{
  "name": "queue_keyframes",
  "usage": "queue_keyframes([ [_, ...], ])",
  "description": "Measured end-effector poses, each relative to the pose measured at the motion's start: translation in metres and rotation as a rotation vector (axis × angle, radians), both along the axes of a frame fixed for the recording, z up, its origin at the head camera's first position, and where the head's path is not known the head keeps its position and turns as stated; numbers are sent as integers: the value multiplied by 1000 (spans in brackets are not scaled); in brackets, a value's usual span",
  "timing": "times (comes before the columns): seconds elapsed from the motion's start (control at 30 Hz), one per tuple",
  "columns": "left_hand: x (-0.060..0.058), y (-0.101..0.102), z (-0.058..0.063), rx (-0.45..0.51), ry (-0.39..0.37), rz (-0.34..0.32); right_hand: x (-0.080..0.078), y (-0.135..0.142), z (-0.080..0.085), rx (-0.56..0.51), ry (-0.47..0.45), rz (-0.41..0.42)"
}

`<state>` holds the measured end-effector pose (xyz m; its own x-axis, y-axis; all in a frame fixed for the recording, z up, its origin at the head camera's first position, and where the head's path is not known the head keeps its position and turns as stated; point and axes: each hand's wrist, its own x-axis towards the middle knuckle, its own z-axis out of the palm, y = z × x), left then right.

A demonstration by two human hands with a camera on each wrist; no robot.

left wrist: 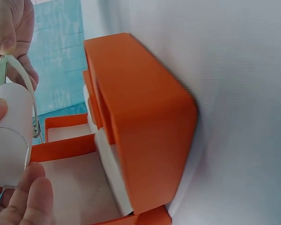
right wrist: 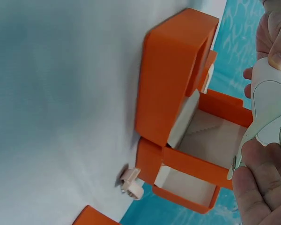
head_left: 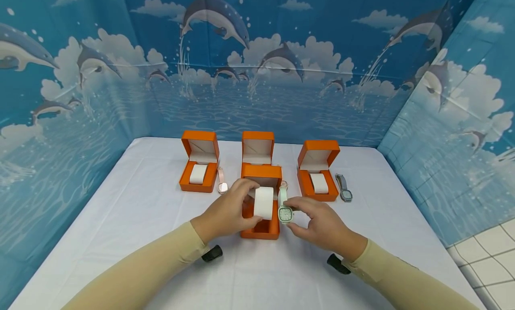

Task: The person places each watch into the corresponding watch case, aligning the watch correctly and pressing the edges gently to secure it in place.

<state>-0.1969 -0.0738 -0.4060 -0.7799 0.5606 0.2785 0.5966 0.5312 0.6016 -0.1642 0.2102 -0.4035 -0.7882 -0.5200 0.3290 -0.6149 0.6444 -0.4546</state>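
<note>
My left hand (head_left: 226, 211) grips a white watch cushion (head_left: 263, 203) by its ends, above the open orange watch box (head_left: 260, 235) in front. In my right hand (head_left: 323, 222) a pale green watch (head_left: 285, 214) is pinched, its square dial facing up, just right of the cushion. From the left wrist, the green strap (left wrist: 24, 72) is seen looped beside the end of the white cushion (left wrist: 14, 110). The right wrist view has the strap (right wrist: 257, 129) close against the cushion (right wrist: 267, 86), with fingers of both hands near it.
Open orange boxes with white cushions stand behind at the left (head_left: 196, 188) and right (head_left: 320, 196); another open box (head_left: 258, 142) is partly hidden behind the front one. A pink watch (head_left: 222, 187) and a grey watch (head_left: 345, 193) lie on the white tablecloth (head_left: 161, 202).
</note>
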Motion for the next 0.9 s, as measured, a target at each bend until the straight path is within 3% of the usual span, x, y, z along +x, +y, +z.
queue_keyframes([
  [0.9, 6, 3, 23, 77, -6, -47, 11, -10, 24, -35, 53, 3],
])
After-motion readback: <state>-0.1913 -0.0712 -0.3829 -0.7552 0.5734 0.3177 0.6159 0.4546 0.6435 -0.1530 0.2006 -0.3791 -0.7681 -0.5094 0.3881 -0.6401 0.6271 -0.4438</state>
